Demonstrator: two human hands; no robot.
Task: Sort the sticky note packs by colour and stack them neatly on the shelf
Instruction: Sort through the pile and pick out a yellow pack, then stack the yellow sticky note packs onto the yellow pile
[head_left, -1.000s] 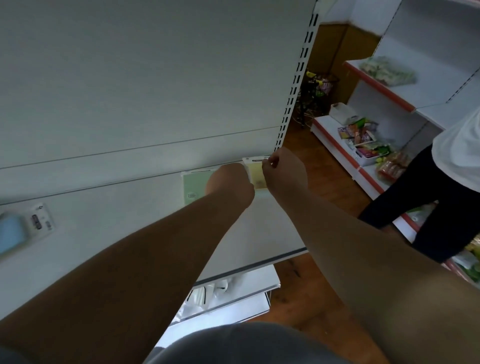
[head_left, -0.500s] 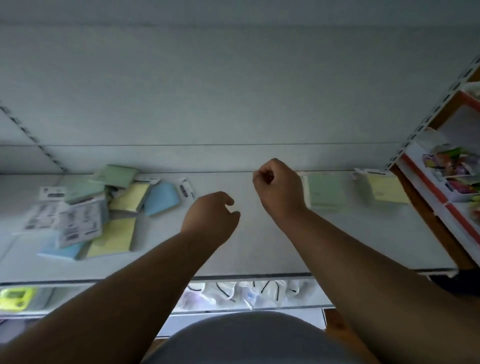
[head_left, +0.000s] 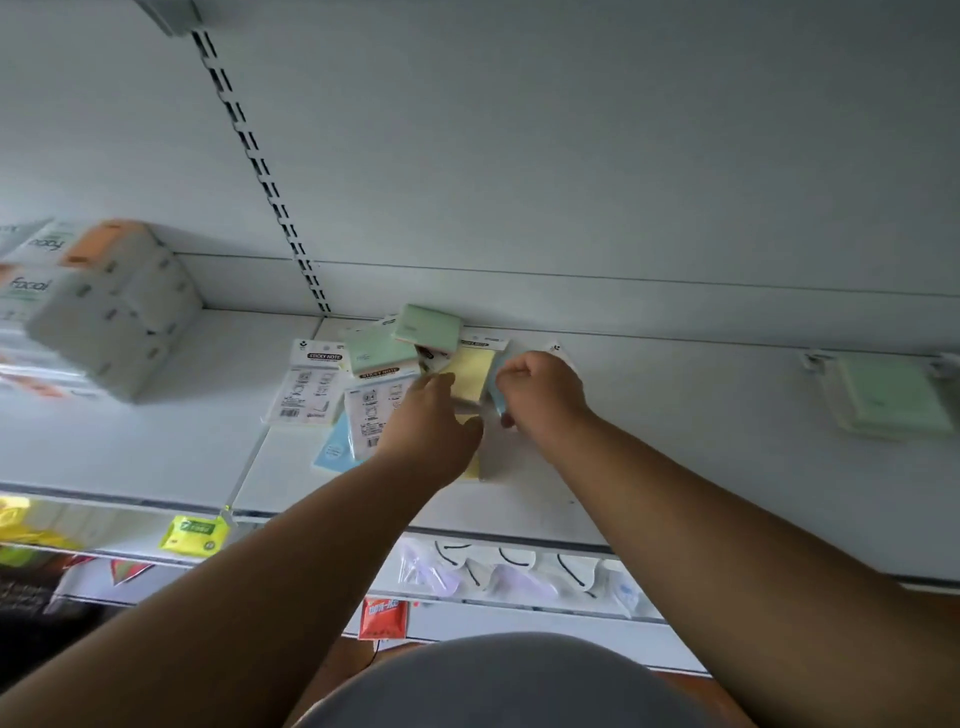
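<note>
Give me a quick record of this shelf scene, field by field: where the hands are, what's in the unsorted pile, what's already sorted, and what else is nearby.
left hand: open, reaching over the unsorted pile
right hand: closed on a blue sticky note pack
unsorted pile: green packs, yellow pack, another blue pack, some packs face down showing labels
sorted: green stack at the right of the shelf
nearby: facial tissue packs on the left

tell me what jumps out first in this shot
Two bare forearms reach up the middle to a jumbled pile of sticky note packs at the back of the white shelf: the left hand spread over them, the right hand closed on a blue pack. Far right, a green pack sits alone.
</note>
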